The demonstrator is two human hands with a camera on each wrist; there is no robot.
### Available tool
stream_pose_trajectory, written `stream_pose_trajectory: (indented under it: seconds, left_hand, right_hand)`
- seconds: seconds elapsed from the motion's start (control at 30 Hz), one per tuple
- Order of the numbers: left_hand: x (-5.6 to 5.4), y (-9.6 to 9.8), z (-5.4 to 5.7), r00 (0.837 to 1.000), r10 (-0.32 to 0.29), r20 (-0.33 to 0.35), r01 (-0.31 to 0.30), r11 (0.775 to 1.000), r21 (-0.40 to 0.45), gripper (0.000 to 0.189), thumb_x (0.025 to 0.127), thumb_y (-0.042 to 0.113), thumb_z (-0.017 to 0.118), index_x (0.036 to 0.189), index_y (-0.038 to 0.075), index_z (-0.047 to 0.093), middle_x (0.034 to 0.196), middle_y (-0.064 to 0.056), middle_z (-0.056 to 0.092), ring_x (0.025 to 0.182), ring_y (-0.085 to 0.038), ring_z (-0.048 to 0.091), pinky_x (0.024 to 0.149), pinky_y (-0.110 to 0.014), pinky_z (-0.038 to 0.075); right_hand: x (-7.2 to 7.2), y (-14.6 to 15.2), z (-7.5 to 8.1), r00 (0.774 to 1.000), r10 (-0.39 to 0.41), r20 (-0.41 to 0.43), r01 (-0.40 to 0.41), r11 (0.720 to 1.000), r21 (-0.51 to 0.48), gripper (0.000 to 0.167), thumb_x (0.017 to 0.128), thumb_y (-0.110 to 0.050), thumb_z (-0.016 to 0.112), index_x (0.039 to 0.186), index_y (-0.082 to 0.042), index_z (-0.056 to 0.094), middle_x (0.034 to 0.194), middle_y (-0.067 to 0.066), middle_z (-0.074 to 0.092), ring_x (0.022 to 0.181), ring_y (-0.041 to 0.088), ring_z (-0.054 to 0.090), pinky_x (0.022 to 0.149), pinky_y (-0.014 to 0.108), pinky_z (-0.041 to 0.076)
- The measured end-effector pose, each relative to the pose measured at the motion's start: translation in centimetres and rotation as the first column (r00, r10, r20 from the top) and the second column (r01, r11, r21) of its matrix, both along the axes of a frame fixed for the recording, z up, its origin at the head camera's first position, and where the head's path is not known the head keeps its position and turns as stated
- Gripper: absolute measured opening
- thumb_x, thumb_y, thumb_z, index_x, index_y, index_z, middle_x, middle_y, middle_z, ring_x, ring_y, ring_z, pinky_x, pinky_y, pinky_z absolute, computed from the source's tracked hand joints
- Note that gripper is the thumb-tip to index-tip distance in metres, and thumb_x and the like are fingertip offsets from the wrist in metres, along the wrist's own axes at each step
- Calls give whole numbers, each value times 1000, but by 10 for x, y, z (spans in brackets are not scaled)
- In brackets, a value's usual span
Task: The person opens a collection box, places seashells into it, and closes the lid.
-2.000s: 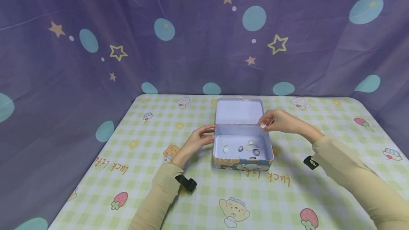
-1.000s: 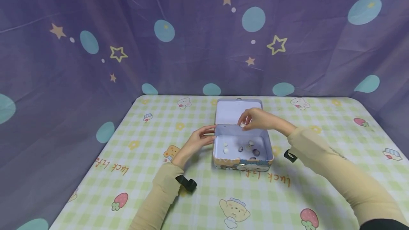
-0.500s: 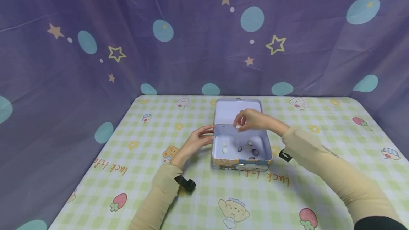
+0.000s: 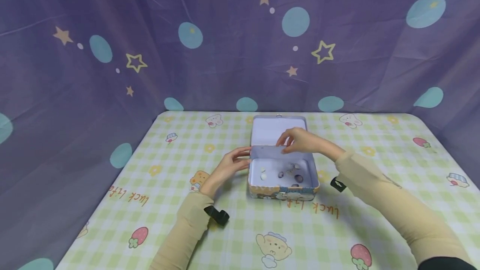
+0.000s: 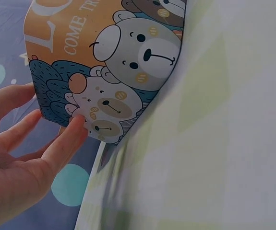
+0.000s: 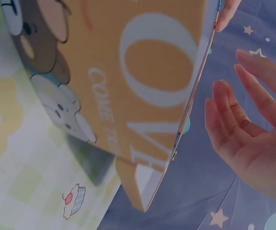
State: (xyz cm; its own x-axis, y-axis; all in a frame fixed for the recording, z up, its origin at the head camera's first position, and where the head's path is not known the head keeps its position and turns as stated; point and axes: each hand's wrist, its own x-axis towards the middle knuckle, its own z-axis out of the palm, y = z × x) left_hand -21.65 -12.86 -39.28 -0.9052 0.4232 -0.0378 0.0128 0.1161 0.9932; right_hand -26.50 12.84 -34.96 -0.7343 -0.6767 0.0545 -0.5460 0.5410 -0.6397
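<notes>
A tin box [image 4: 283,193] with printed bears on its sides stands on the table, its pale lid [image 4: 275,128] hinged back. Several small shell-like pieces, white ones [image 4: 263,176] and dark ones [image 4: 298,178], lie scattered on its floor. My left hand [image 4: 229,166] touches the box's left side with extended fingertips; the left wrist view shows the fingers [image 5: 73,136] on the printed wall. Above the back part of the box hovers my right hand [image 4: 300,140], thumb and fingers apart. In the right wrist view, nothing shows between that hand's fingers [image 6: 219,103].
A green-and-white checked cloth [image 4: 210,236] with cartoon prints covers the table. Behind and to the left hangs a purple curtain [image 4: 232,53] with stars and blue ovals. Black straps [image 4: 217,216] sit on both sleeves.
My right hand moved left from the box's right rim to over its inside, then let go of a small white piece, which dropped in. The left hand stays at the box's side.
</notes>
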Motion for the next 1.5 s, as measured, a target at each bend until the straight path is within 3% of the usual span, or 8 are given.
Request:
stream_pose_trajectory:
  seconds: [0.27,0.6,0.9,1.1,1.27,1.33,1.4,1.5]
  left_hand:
    - [-9,-2,-6,1000,-5,-15,4,999,-45,48,86,0,54,130,-5,37,128,-29,39,111,-40,46,88,-29,49]
    - [-36,-11,-13,967,-46,-251,26,996,-85,42,85,17,58,122,0,50,114,-19,56,93,-25,60,80,-31,53]
    - [-55,-1,10,960,157,-230,-177,982,-68,33,88,8,52,117,-9,51,113,-29,52,96,-36,55,82,-34,52]
    - [-70,5,9,946,192,-262,-214,975,-60,31,87,7,53,115,-6,53,105,-26,57,91,-33,59,80,-35,53]
    - [-126,-7,-49,933,159,-322,-156,987,37,32,84,20,60,113,7,58,93,-10,64,77,-18,63,66,-27,56]
    - [-141,-10,-62,943,166,-289,-164,986,32,34,84,21,60,115,7,57,95,-10,63,78,-19,63,66,-27,56]
    - [-147,-9,-64,958,180,-223,-189,982,-22,37,85,18,59,120,7,53,100,-14,62,83,-24,62,71,-32,56]
    - [-162,-11,-79,960,188,-208,-195,981,-13,37,85,18,59,120,7,53,100,-14,62,82,-23,63,69,-31,56]
  right_hand:
    - [3,20,1,997,-72,-7,71,995,-67,21,78,-6,65,98,1,64,98,15,62,81,22,59,74,33,53]
    - [3,46,-1,974,-226,-10,222,963,-153,22,81,-9,63,100,1,64,99,19,62,82,23,59,63,22,51]
    - [-7,64,-15,945,-326,8,318,915,-249,27,85,-6,56,108,8,57,107,25,58,90,35,57,73,30,53]
    - [-13,67,-27,914,-400,71,404,872,-278,33,86,-5,52,117,9,51,111,28,54,95,38,55,80,34,50]
    - [-17,65,-38,880,-419,225,471,832,-293,41,88,-6,50,126,9,41,118,32,47,96,40,54,74,31,52]
    - [-18,63,-42,867,-417,273,488,821,-295,44,88,-5,49,129,9,37,120,34,44,95,40,54,75,35,53]
    - [-19,61,-45,854,-418,309,504,810,-299,47,88,-5,48,130,9,33,121,35,42,91,36,56,76,37,53]
    - [-22,58,-49,830,-424,363,536,786,-308,50,88,-6,49,132,8,30,122,35,42,83,21,59,76,34,53]
